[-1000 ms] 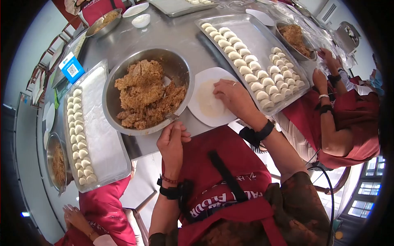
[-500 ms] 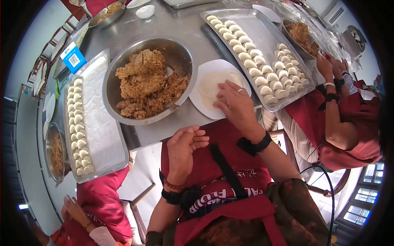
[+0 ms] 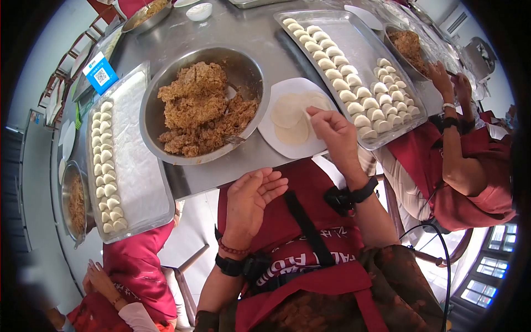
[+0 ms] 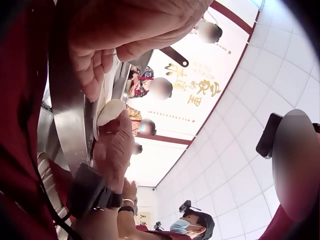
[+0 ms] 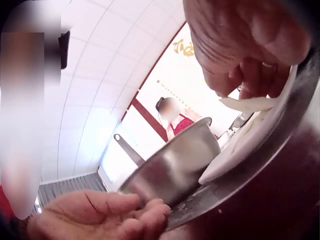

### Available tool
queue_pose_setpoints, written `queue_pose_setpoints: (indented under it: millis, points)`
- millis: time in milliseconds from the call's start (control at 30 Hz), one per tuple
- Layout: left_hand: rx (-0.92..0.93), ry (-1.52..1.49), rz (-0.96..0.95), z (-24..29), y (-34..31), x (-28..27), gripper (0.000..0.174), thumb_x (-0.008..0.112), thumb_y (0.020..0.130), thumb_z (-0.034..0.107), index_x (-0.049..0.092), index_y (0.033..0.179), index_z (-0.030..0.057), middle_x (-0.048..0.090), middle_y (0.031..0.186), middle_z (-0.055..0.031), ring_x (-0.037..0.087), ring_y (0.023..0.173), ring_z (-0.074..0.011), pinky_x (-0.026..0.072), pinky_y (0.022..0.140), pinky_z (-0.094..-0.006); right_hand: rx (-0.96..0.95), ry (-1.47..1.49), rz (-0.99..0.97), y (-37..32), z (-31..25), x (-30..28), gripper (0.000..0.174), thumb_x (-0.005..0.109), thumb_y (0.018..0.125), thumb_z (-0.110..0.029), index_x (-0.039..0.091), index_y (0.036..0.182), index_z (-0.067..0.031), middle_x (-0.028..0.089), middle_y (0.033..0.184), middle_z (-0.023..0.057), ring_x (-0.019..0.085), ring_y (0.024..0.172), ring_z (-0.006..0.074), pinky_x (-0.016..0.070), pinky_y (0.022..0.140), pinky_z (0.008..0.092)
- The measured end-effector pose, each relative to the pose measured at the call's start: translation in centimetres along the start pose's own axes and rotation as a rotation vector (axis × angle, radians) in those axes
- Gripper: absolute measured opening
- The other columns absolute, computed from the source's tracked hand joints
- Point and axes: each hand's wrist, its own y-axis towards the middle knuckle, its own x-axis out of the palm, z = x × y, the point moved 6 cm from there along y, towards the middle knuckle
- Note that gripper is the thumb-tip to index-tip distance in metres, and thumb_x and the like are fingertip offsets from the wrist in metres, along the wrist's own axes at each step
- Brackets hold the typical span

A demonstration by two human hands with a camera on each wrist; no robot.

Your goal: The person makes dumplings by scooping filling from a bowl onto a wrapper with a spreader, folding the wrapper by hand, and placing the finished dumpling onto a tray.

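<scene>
My right hand [image 3: 323, 120] pinches the edge of a round dumpling wrapper [image 3: 307, 123] and lifts it off the white plate [image 3: 276, 141], where more wrappers [image 3: 287, 109] lie. The right wrist view shows that wrapper [image 5: 252, 103] hanging under the curled fingers [image 5: 240, 75]. My left hand [image 3: 260, 191] is held palm up and empty, just below the table's near edge, in front of the big steel bowl [image 3: 160, 83] of brown minced filling [image 3: 202, 108]. In the left wrist view the right hand [image 4: 116, 145] holds the pale wrapper [image 4: 110, 111].
A steel tray [image 3: 359, 50] with rows of folded dumplings sits right of the plate. Another tray [image 3: 138, 166] with dumplings lies left of the bowl. Other people in red aprons work at the right [image 3: 459, 160] and lower left [image 3: 133, 271]. More bowls of filling stand around.
My right hand went from pressing flat on the wrappers to pinching one and lifting its edge. My left hand dropped from the bowl's rim and turned palm up.
</scene>
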Motion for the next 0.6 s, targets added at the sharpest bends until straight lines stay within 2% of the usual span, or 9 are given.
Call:
queue_pose_setpoints:
  millis: [67, 167, 267, 300, 400, 433, 533, 600]
  points:
    - [-0.032, -0.071, -0.043, -0.2, 0.1, 0.3, 0.032, 0.048, 0.103, 0.019, 0.057, 0.116, -0.0087, 0.063, 0.116, -0.025, 0.063, 0.111, -0.0387, 0.0517, 0.099, -0.0478, 0.138, 0.208, 0.026, -0.2, -0.5, -0.7, 0.014, 0.062, 0.096, -0.013, 0.068, 0.097, -0.0013, 0.068, 0.12, 0.0099, 0.062, 0.104, 0.0112, 0.0498, 0.088, 0.0282]
    - [-0.064, -0.157, -0.119, -0.4, 0.0, 1.2, 0.042, 0.047, 0.104, 0.027, 0.051, 0.124, -0.0089, 0.057, 0.126, -0.0265, 0.055, 0.121, -0.041, 0.0451, 0.106, -0.0513, 0.219, 0.514, -0.027, -1.1, -1.4, 0.0, 0.013, 0.061, 0.095, -0.011, 0.068, 0.098, -0.0002, 0.068, 0.121, 0.0117, 0.062, 0.104, 0.0116, 0.0468, 0.093, 0.0266]
    - [-0.095, -0.269, -0.156, 0.1, -0.3, 2.8, 0.053, 0.045, 0.104, 0.036, 0.044, 0.132, -0.0087, 0.052, 0.134, -0.0261, 0.049, 0.128, -0.0413, 0.0393, 0.111, -0.0523, 0.232, 0.451, -0.148, -2.9, -2.0, 2.2, 0.013, 0.062, 0.096, -0.011, 0.068, 0.1, -0.0005, 0.067, 0.121, 0.0132, 0.061, 0.104, 0.0115, 0.0451, 0.098, 0.0268]
    - [-0.106, -0.312, -0.158, 0.3, -0.5, 3.1, 0.057, 0.044, 0.104, 0.039, 0.042, 0.134, -0.0085, 0.05, 0.137, -0.0256, 0.047, 0.13, -0.041, 0.0377, 0.113, -0.0523, 0.236, 0.313, -0.229, -3.9, -2.8, 3.1, 0.015, 0.061, 0.097, -0.012, 0.068, 0.102, 0.0005, 0.067, 0.12, 0.0129, 0.061, 0.104, 0.0112, 0.0461, 0.097, 0.0267]
    - [-0.061, -0.346, -0.226, 1.0, -1.1, 3.4, 0.061, 0.04, 0.104, 0.043, 0.038, 0.137, -0.0076, 0.049, 0.139, -0.0233, 0.046, 0.132, -0.0397, 0.036, 0.114, -0.0511, 0.235, 0.313, -0.366, -5.9, -4.3, 5.3, 0.018, 0.059, 0.099, -0.013, 0.068, 0.105, 0.0011, 0.069, 0.118, 0.0115, 0.061, 0.104, 0.0117, 0.0467, 0.096, 0.0267]
    - [-0.068, -0.413, -0.227, 1.1, -1.3, 3.3, 0.051, 0.047, 0.104, 0.033, 0.042, 0.135, -0.0066, 0.052, 0.137, -0.0208, 0.047, 0.132, -0.0376, 0.0367, 0.115, -0.0489, 0.259, 0.248, -0.32, -5.8, -4.4, 5.1, 0.019, 0.058, 0.1, -0.013, 0.068, 0.108, 0.0005, 0.07, 0.117, 0.0091, 0.062, 0.104, 0.0108, 0.0479, 0.093, 0.0256]
    - [0.107, -0.181, -0.173, 2.1, -2.1, 2.2, 0.038, 0.055, 0.101, 0.016, 0.047, 0.131, -0.0061, 0.056, 0.132, -0.0205, 0.052, 0.127, -0.037, 0.0403, 0.113, -0.0487, 0.053, 0.12, -0.288, -4.7, -4.7, 4.8, 0.019, 0.057, 0.1, -0.013, 0.069, 0.109, -0.0004, 0.07, 0.118, 0.0076, 0.062, 0.103, 0.01, 0.0484, 0.092, 0.0255]
    - [0.113, -0.223, -0.12, 2.3, -2.3, 1.3, 0.034, 0.057, 0.098, 0.007, 0.05, 0.128, -0.0062, 0.059, 0.127, -0.0201, 0.056, 0.124, -0.0368, 0.0433, 0.111, -0.0491, 0.052, 0.021, -0.275, -4.5, -4.6, 4.8, 0.018, 0.06, 0.098, -0.011, 0.067, 0.112, -0.0008, 0.069, 0.119, 0.0074, 0.061, 0.105, 0.0099, 0.0476, 0.094, 0.0262]
